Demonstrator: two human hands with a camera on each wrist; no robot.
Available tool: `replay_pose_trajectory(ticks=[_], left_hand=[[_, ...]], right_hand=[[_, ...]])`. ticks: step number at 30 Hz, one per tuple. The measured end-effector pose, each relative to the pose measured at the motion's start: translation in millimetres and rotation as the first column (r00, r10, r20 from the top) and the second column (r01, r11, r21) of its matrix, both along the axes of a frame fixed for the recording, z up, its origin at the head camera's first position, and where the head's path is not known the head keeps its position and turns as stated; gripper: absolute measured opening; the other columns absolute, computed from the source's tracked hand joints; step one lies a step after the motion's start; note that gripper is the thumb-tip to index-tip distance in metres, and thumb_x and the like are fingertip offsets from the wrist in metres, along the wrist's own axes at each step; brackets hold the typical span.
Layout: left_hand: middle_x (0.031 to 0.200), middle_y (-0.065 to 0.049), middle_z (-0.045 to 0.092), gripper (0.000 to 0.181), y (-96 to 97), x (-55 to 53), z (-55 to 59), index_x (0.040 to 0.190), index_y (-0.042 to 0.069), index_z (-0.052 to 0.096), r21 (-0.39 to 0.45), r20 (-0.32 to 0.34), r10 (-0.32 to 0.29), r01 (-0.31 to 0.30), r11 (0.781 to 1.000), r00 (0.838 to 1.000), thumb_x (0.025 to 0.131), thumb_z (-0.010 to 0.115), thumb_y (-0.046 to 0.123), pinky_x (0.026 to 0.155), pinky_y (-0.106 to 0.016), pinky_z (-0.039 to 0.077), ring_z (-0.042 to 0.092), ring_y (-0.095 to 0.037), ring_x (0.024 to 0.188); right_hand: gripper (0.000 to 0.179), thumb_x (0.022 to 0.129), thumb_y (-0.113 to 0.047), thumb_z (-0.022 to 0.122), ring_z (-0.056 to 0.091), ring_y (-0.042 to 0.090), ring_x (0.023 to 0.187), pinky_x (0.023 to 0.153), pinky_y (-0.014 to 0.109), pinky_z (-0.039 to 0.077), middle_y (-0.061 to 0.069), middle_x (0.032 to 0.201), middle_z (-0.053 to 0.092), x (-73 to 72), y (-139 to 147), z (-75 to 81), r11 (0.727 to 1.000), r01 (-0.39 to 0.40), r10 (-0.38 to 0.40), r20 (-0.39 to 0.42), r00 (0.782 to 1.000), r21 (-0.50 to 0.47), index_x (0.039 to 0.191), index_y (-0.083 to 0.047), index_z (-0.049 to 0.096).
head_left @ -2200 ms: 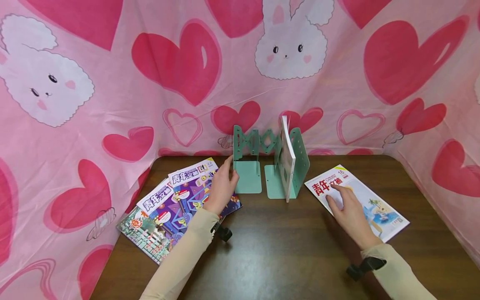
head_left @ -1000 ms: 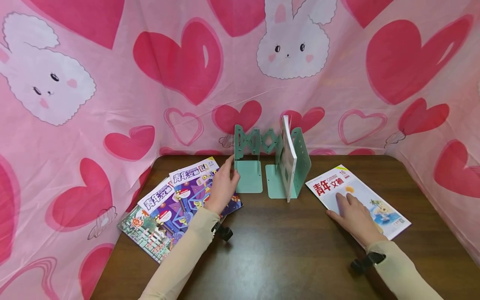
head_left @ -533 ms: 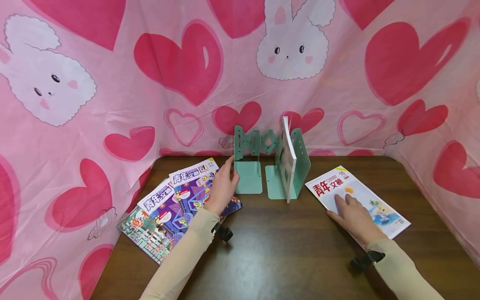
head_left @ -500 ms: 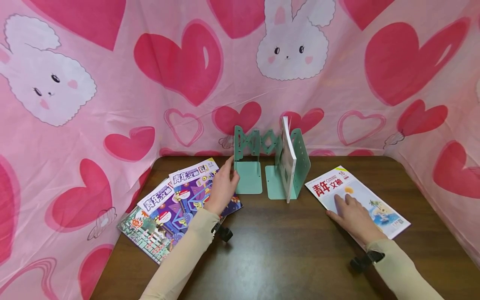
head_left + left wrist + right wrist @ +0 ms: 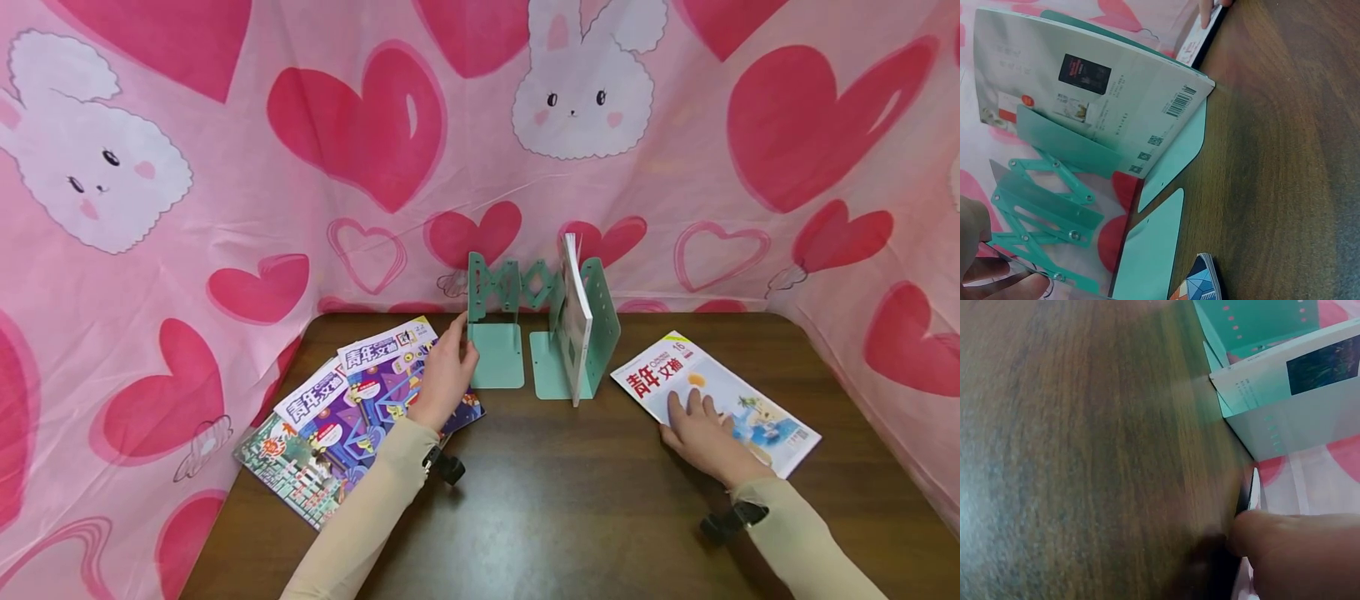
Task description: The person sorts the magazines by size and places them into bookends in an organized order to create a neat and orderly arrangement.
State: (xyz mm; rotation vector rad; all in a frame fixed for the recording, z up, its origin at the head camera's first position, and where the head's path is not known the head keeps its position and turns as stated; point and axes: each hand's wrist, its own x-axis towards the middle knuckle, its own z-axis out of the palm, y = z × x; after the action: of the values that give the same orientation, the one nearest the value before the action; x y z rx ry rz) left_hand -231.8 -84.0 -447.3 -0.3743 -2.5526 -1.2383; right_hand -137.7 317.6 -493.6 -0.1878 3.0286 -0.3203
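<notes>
Fingers of right hand point(image 5: 707, 440) pinching magazine point(image 5: 759, 423), palm down, left hand point(image 5: 442, 379) against green bookend point(image 5: 497, 358), its grip unclear

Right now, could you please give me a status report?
Left hand touching green bookend. Right hand pinching red-titled magazine by edge. Upright magazine occupies bookend's right section.

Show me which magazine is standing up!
The upright magazine in the green bookend. It stands on edge; the left magazines and right magazine lie cover up.
</notes>
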Motion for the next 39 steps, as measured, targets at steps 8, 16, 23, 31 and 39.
replay_pose_trajectory(ticks=[8, 16, 23, 31, 39], left_hand=[[0.128, -0.015, 0.067, 0.051, -0.7, -0.3, -0.3, 0.154, 0.008, 0.046, 0.012, 0.019, -0.013, 0.013, 1.000, 1.000, 0.104, 0.056, 0.011, 0.099, -0.048, 0.054, 0.065, -0.028, 0.108], [0.126, -0.014, 0.067, 0.051, -1.2, -0.6, -0.1, 0.154, 0.007, 0.046, 0.012, 0.013, -0.009, 0.009, 1.000, 1.000, 0.104, 0.056, 0.012, 0.097, -0.047, 0.055, 0.064, -0.027, 0.104], [0.127, -0.015, 0.067, 0.051, -0.7, 0.1, 0.3, 0.155, 0.007, 0.046, 0.015, 0.027, -0.010, 0.010, 1.000, 1.000, 0.105, 0.055, 0.012, 0.098, -0.048, 0.054, 0.064, -0.028, 0.106], [0.130, -0.016, 0.066, 0.051, -0.1, 0.8, -0.6, 0.154, 0.006, 0.046, 0.002, 0.015, 0.000, -0.001, 1.000, 1.000, 0.105, 0.056, 0.012, 0.099, -0.048, 0.054, 0.065, -0.029, 0.109], [0.131, -0.016, 0.066, 0.051, -0.4, 0.9, 0.5, 0.154, 0.006, 0.046, 0.014, 0.010, -0.013, 0.013, 1.000, 1.000, 0.104, 0.056, 0.012, 0.100, -0.049, 0.054, 0.065, -0.030, 0.109]], right_hand=[[0.071, 0.090, -0.010, 0.064, 0.018, 0.076, 0.135, 0.096, 0.092, 0.020, 0.057, 0.145, 0.018, 0.3, 0.9, 0.6, 0.999, 0.019, -0.017, 0.078, 0.997, -0.031, 0.144, 0.020, 0.031], [0.064, 0.090, 0.003, 0.059, 0.019, 0.073, 0.136, 0.098, 0.091, 0.017, 0.053, 0.149, 0.021, 0.4, 5.7, -7.2, 0.998, 0.028, -0.027, 0.020, 0.999, -0.049, 0.147, 0.017, 0.034], [0.056, 0.098, 0.001, 0.050, 0.021, 0.074, 0.136, 0.098, 0.091, 0.016, 0.051, 0.149, 0.026, 1.7, 9.4, -12.5, 0.991, 0.055, -0.060, -0.043, 0.997, -0.120, 0.151, 0.009, 0.036], [0.055, 0.100, 0.000, 0.050, 0.025, 0.072, 0.136, 0.099, 0.091, 0.016, 0.048, 0.149, 0.032, 4.7, 10.9, -18.8, 0.974, 0.090, -0.117, -0.122, 0.986, -0.209, 0.153, 0.004, 0.035], [0.057, 0.104, 0.000, 0.046, 0.029, 0.073, 0.133, 0.095, 0.092, 0.018, 0.046, 0.149, 0.035, 7.4, 13.4, -19.6, 0.964, 0.089, -0.137, -0.181, 0.974, -0.251, 0.159, 0.000, 0.030]])
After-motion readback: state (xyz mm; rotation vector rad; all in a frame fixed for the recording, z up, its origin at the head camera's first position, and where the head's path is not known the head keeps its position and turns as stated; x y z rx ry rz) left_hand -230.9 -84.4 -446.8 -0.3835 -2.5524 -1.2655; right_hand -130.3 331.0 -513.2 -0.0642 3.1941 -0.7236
